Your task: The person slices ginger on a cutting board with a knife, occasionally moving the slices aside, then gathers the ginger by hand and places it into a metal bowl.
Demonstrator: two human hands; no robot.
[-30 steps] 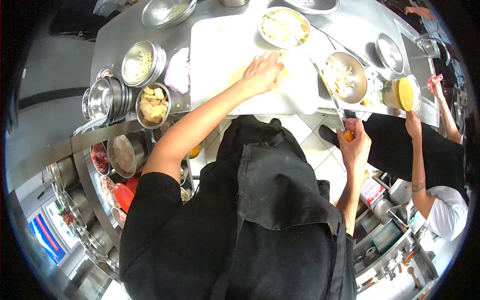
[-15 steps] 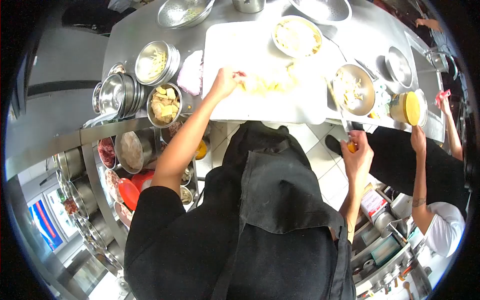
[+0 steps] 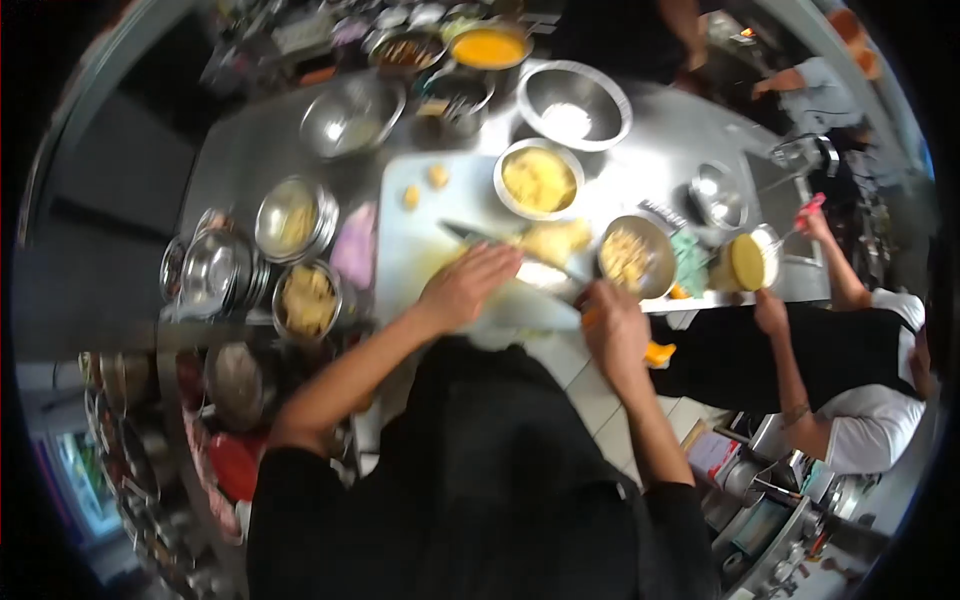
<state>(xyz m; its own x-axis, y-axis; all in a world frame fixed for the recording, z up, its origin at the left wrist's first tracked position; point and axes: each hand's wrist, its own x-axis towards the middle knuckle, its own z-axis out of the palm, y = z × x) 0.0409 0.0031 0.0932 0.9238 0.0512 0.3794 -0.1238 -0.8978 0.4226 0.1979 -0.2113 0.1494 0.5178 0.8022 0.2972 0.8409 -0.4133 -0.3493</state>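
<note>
My right hand [image 3: 612, 332] is closed around the orange handle [image 3: 658, 354] of a large knife [image 3: 546, 277], whose blade lies across the white cutting board [image 3: 408, 240]. Flat and outstretched, my left hand [image 3: 470, 285] rests at the blade, and its palm hides what is underneath. Pale yellow pieces [image 3: 556, 241] are heaped just beyond the blade, and two small pieces [image 3: 437, 177] sit at the board's far left. Behind the heap stands a bowl of yellow pieces [image 3: 538, 180]. Right of the board is a bowl of pale cut strips [image 3: 625, 258].
Stacked metal bowls [image 3: 290, 222], a bowl of chunks [image 3: 308, 300] and a purple item [image 3: 354, 246] stand left. Empty-looking metal bowls [image 3: 572, 104] are at the back. At right, another person's hand [image 3: 771, 312] is by a yellow-lidded jar [image 3: 747, 262]; their other hand holds something red.
The view has tilted up. My right hand has brought the knife from beside the board onto it. My left hand has flattened out beside the blade, and the yellow pieces are gathered in a heap.
</note>
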